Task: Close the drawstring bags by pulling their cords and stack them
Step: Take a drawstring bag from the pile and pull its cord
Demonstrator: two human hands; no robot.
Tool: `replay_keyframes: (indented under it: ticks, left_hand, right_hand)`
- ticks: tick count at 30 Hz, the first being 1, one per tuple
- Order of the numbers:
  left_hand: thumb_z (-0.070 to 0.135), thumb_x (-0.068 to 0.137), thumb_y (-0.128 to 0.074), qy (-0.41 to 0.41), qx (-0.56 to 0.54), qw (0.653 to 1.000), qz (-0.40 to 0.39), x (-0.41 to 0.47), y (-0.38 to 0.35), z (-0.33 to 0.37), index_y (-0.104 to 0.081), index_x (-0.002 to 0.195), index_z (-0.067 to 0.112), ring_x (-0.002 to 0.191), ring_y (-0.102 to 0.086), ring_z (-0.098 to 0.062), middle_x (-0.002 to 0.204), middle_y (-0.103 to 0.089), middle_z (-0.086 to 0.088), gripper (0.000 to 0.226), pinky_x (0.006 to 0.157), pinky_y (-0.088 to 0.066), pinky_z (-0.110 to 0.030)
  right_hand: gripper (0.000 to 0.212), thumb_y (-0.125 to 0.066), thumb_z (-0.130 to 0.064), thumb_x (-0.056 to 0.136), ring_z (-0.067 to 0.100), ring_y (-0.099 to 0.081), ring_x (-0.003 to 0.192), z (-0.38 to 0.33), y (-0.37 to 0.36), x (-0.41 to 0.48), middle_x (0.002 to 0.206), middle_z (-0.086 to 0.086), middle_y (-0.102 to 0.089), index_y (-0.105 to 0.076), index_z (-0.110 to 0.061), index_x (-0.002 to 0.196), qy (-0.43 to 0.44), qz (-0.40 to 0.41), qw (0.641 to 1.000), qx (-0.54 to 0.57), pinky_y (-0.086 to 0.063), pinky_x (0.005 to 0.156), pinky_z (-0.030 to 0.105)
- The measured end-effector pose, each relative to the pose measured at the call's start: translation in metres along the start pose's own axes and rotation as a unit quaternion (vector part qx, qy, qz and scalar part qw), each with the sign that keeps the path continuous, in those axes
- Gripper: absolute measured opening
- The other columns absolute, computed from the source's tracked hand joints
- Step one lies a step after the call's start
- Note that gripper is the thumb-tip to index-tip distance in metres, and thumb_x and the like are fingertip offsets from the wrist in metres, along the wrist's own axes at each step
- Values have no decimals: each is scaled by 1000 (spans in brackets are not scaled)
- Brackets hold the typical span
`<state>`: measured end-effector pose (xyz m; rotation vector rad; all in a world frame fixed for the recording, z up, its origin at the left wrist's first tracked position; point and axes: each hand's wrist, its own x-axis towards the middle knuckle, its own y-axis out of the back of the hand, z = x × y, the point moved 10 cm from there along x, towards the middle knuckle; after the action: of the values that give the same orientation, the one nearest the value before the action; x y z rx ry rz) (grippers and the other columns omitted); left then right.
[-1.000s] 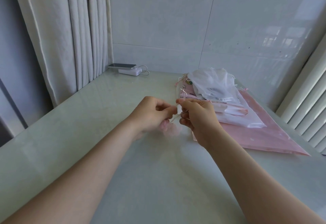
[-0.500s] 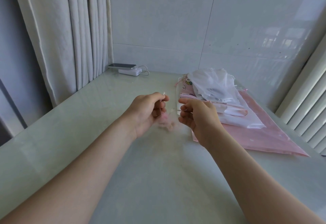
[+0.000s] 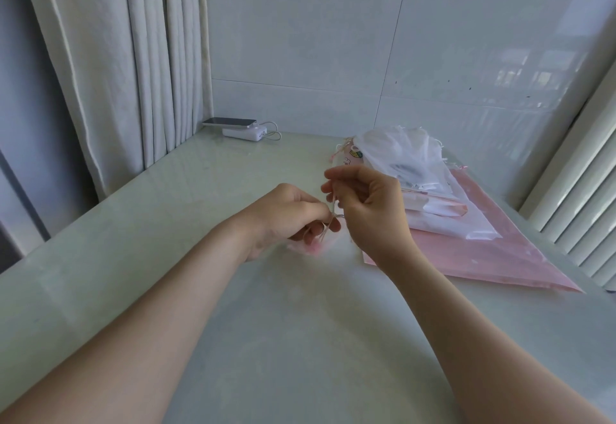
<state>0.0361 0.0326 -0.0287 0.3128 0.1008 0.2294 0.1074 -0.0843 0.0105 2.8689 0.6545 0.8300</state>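
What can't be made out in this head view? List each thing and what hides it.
Head view:
small pink bag: blurred, mostly covered by the left hand; mouth open or closed unclear.
cord: thin, its ends lost inside the right hand.
pile of bags: overlapping, count unclear; near edge hidden behind the right hand.

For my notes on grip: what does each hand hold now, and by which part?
The left hand grips the small pink bag near its top; the right hand pinches the cord just above the bag.
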Motion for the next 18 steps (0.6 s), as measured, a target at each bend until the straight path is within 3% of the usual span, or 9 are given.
replay_keyframes:
  ticks: [6, 8, 10, 12, 15, 17, 18]
  left_hand:
    - [20, 97, -67, -10, -6, 1000, -12, 2, 0, 0, -80, 88, 1, 67, -53, -20, 69, -62, -6, 25, 74, -43, -33]
    - [21, 97, -68, -1, -11, 1000, -11, 3, 1, -3, -80, 88, 0, 66, -55, -18, 72, -64, -6, 25, 74, -42, -33]
    - [21, 98, -68, 8, -21, 999, -28, 2, 0, -5, -81, 80, 9, 66, -58, -17, 75, -67, -6, 26, 74, -42, -32]
    - [19, 99, -66, 17, -36, 999, -36, 1, -1, -7, -80, 73, 14, 65, -60, -17, 76, -69, -7, 30, 70, -44, -30]
    - [18, 100, -66, 39, -66, 997, -15, 3, 5, -12, -80, 80, 9, 64, -59, -17, 73, -67, -7, 26, 65, -44, -28]
    - [17, 100, -67, 53, -80, 995, -1, 4, 7, -15, -78, 79, 8, 61, -58, -16, 69, -64, -5, 25, 62, -45, -26]
    - [17, 99, -67, 60, -84, 995, 5, 5, 9, -16, -78, 77, 9, 60, -58, -16, 68, -63, -5, 25, 61, -45, -27]
  right_hand:
    - [24, -58, -8, 102, 23, -74, 69, 4, -4, 1, 89, -1, -79, -69, -17, 122, -22, -22, 999, -23, -63, 67, 41]
    - [34, -48, -6, 104, 25, -73, 64, 5, -9, -1, 96, 0, -77, -64, -18, 132, -33, -52, 998, -31, -62, 62, 43]
    - [49, -41, 1, 97, 19, -70, 63, 3, -14, -3, 106, 0, -72, -58, -21, 138, -20, -86, 993, -78, -58, 60, 35]
    - [58, -40, 4, 90, 12, -68, 77, 1, -18, -4, 114, -1, -65, -51, -26, 139, 1, -113, 981, -156, -49, 70, 20]
    - [61, -37, 7, 87, 17, -59, 107, 0, -26, -7, 120, 1, -53, -43, -25, 139, 27, -146, 964, -222, -39, 79, 8]
    - [54, -40, 4, 91, 19, -60, 107, -1, -29, -8, 120, 0, -48, -43, -23, 137, 41, -161, 961, -223, -40, 79, 9]
    - [47, -44, -1, 93, 17, -61, 102, -2, -29, -9, 117, -1, -50, -44, -24, 134, 44, -164, 961, -220, -41, 79, 16]
